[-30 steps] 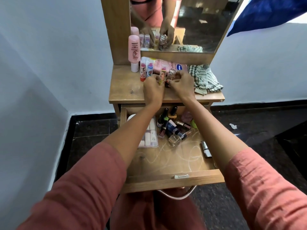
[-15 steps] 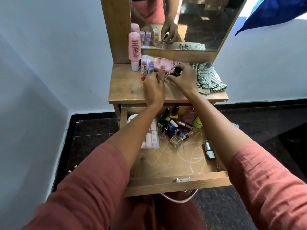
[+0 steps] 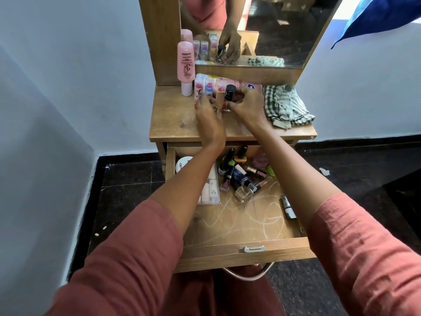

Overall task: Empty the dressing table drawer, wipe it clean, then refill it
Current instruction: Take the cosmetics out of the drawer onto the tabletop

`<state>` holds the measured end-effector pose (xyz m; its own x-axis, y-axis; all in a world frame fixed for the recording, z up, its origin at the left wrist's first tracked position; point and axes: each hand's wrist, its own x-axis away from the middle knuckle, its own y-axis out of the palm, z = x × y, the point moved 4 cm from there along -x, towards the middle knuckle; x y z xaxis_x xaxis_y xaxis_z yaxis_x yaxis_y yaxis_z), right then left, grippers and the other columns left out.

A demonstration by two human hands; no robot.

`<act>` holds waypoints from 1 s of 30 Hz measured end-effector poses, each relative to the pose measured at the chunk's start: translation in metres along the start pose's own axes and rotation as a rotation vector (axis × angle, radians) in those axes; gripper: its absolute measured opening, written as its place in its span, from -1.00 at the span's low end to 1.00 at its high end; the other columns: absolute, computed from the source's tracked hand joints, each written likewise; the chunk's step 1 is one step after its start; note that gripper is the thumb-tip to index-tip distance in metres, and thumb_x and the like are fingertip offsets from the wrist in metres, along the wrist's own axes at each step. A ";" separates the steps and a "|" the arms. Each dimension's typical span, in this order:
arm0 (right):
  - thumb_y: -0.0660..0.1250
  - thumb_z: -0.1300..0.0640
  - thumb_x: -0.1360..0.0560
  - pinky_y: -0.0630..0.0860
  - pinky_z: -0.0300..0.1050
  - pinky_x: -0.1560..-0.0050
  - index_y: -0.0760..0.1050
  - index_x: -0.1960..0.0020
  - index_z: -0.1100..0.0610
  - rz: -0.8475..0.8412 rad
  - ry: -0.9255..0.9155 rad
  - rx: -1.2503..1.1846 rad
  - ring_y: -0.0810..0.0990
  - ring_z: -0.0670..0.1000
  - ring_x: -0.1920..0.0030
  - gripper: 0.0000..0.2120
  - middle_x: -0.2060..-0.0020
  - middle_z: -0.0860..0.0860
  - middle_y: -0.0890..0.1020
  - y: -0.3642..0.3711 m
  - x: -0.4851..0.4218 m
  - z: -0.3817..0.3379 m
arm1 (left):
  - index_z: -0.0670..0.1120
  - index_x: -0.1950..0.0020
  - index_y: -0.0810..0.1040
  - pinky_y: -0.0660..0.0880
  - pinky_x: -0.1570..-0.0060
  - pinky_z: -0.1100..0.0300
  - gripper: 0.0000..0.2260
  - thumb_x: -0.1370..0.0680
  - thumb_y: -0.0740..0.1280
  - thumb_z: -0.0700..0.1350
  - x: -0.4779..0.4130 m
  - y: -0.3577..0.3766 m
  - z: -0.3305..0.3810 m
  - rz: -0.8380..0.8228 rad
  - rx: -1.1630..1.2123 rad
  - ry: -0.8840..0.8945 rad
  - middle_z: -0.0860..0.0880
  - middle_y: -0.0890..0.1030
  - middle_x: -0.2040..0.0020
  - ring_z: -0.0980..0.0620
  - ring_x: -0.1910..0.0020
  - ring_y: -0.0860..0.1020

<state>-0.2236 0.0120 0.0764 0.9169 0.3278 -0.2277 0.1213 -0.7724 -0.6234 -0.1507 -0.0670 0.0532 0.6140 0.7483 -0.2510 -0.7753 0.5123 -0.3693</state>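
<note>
As R hand (image 3: 248,108) grips bottle (image 3: 229,93), tubes (image 3: 204,87) adj.

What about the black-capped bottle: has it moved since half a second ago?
Yes. The black-capped bottle in the right hand has shifted left, closer to the standing tubes and farther from the checked cloth.

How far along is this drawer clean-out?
Done: a tall pink bottle and small pink tubes stand on the wooden tabletop. In hand: the right hand grips a black-capped bottle there, the left hand beside it. Left: nail polish bottles, a clear glass bottle and a silver lipstick lie in the open drawer; the checked cloth lies untouched.
</note>
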 end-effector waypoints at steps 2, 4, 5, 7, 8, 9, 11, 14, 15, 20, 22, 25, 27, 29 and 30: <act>0.43 0.30 -0.36 0.44 -0.39 0.22 0.54 -0.04 0.35 0.002 0.012 -0.032 0.53 -0.04 0.12 -0.73 0.04 0.22 0.65 0.002 0.000 0.001 | -0.23 -0.11 0.47 0.53 -0.07 0.08 -0.77 -0.47 0.32 -0.33 0.000 -0.001 0.000 0.006 0.007 -0.011 -0.15 0.53 -0.10 -0.07 -0.04 0.55; 0.45 0.32 -0.35 0.50 -0.30 0.13 0.53 -0.07 0.36 -0.007 0.040 -0.057 0.57 -0.02 0.13 -0.69 0.06 0.20 0.64 0.002 0.000 0.002 | -0.24 -0.11 0.47 0.53 -0.07 0.10 -0.77 -0.46 0.32 -0.34 0.000 -0.002 0.001 0.013 0.013 -0.006 -0.15 0.52 -0.10 -0.06 -0.05 0.54; 0.45 0.32 -0.35 0.52 -0.32 0.14 0.51 -0.09 0.36 -0.016 0.057 -0.070 0.59 -0.05 0.18 -0.67 0.09 0.16 0.63 0.001 0.002 0.003 | -0.25 -0.10 0.47 0.53 -0.06 0.11 -0.78 -0.46 0.31 -0.35 0.001 -0.003 0.001 0.015 0.025 -0.002 -0.16 0.52 -0.09 -0.06 -0.04 0.54; 0.43 0.35 -0.37 0.49 -0.45 0.25 0.47 -0.13 0.37 -0.032 0.088 -0.093 0.52 -0.22 0.31 -0.65 0.15 0.10 0.58 -0.004 0.006 0.005 | -0.26 -0.07 0.46 0.53 -0.03 0.15 -0.80 -0.46 0.31 -0.37 0.002 -0.006 0.002 0.013 0.054 0.006 -0.17 0.52 -0.07 -0.05 -0.01 0.54; 0.42 0.36 -0.38 0.47 -0.49 0.30 0.46 -0.14 0.37 -0.035 0.098 -0.099 0.51 -0.24 0.34 -0.65 0.15 0.09 0.56 -0.008 0.008 0.007 | -0.27 -0.07 0.46 0.52 -0.03 0.17 -0.80 -0.46 0.31 -0.37 0.004 -0.008 0.002 0.014 0.057 0.010 -0.17 0.52 -0.07 -0.05 -0.01 0.53; 0.41 0.36 -0.39 0.46 -0.52 0.31 0.47 -0.14 0.37 -0.031 0.103 -0.097 0.52 -0.24 0.33 -0.66 0.13 0.10 0.57 -0.014 0.010 0.009 | -0.27 -0.07 0.46 0.52 -0.04 0.17 -0.80 -0.46 0.31 -0.37 0.005 -0.009 0.003 0.015 0.055 0.015 -0.17 0.52 -0.07 -0.04 -0.02 0.53; 0.42 0.34 -0.39 0.48 -0.52 0.27 0.51 -0.11 0.34 -0.012 0.108 -0.070 0.55 -0.16 0.25 -0.70 0.08 0.14 0.61 -0.027 0.017 0.014 | -0.26 -0.08 0.47 0.50 -0.07 0.22 -0.80 -0.46 0.31 -0.35 0.011 -0.013 0.002 0.008 0.051 0.036 -0.15 0.52 -0.07 -0.01 -0.02 0.52; 0.38 0.37 -0.40 0.50 -0.49 0.25 0.55 -0.04 0.34 -0.026 0.114 -0.051 0.53 -0.25 0.34 -0.79 0.09 0.20 0.64 -0.046 0.033 0.024 | -0.25 -0.03 0.47 0.43 0.08 0.40 -0.84 -0.46 0.30 -0.37 0.028 -0.019 0.002 -0.007 0.092 0.090 -0.08 0.48 0.06 0.09 0.10 0.45; 0.36 0.38 -0.41 0.51 -0.49 0.26 0.56 -0.03 0.35 -0.041 0.112 -0.042 0.53 -0.28 0.36 -0.81 0.11 0.19 0.64 -0.052 0.041 0.026 | -0.25 -0.01 0.48 0.42 0.13 0.40 -0.85 -0.46 0.30 -0.37 0.036 -0.020 0.003 -0.014 0.110 0.114 -0.06 0.46 0.08 0.09 0.12 0.45; 0.34 0.42 -0.40 0.50 -0.47 0.35 0.58 0.03 0.35 -0.130 0.166 0.094 0.57 -0.16 0.38 -0.84 0.15 0.17 0.62 -0.076 0.084 0.044 | -0.22 0.05 0.52 0.48 0.14 0.26 -0.90 -0.47 0.29 -0.36 0.082 -0.017 0.003 -0.170 0.111 0.151 -0.13 0.56 0.11 0.06 0.16 0.50; 0.35 0.41 -0.38 0.51 -0.46 0.32 0.61 0.05 0.34 -0.160 0.206 0.180 0.57 0.00 0.24 -0.84 0.13 0.18 0.64 -0.080 0.103 0.057 | -0.21 0.10 0.54 0.49 0.12 0.17 -0.91 -0.45 0.30 -0.36 0.100 -0.012 0.001 -0.286 0.058 0.171 -0.13 0.58 0.12 0.03 0.16 0.52; 0.32 0.39 -0.38 0.62 -0.04 0.05 0.64 0.09 0.28 -0.204 0.308 0.318 0.64 0.12 0.15 -0.83 0.12 0.22 0.66 -0.080 0.135 0.082 | -0.20 0.12 0.58 0.47 0.09 0.14 -0.93 -0.46 0.32 -0.32 0.123 -0.007 -0.010 -0.456 -0.060 0.146 -0.13 0.63 0.11 -0.03 0.11 0.57; 0.30 0.37 -0.39 0.59 0.02 0.01 0.63 0.10 0.26 -0.230 0.367 0.426 0.63 0.19 0.08 -0.83 0.08 0.23 0.65 -0.080 0.154 0.095 | -0.19 0.12 0.58 0.49 0.08 0.16 -0.94 -0.46 0.34 -0.30 0.132 -0.008 -0.021 -0.503 -0.115 0.092 -0.12 0.64 0.08 -0.04 0.08 0.58; 0.27 0.35 -0.40 0.56 0.03 0.01 0.60 0.06 0.28 -0.243 0.382 0.506 0.61 0.25 0.03 -0.82 0.05 0.26 0.63 -0.079 0.171 0.100 | -0.18 0.09 0.58 0.49 0.08 0.16 -0.95 -0.47 0.35 -0.28 0.138 -0.011 -0.034 -0.531 -0.179 0.025 -0.12 0.64 0.06 -0.05 0.07 0.58; 0.25 0.35 -0.42 0.53 0.05 0.01 0.57 0.03 0.31 -0.239 0.370 0.539 0.59 0.28 0.01 -0.82 0.03 0.28 0.60 -0.079 0.179 0.099 | -0.18 0.06 0.57 0.46 0.10 0.17 -0.93 -0.47 0.35 -0.27 0.141 -0.011 -0.039 -0.550 -0.225 -0.010 -0.12 0.63 0.04 -0.06 0.06 0.57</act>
<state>-0.1070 0.1852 0.0106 0.9696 0.1741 0.1719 0.2177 -0.2934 -0.9309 -0.0492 0.0163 -0.0133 0.9143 0.4031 0.0388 -0.2930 0.7245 -0.6239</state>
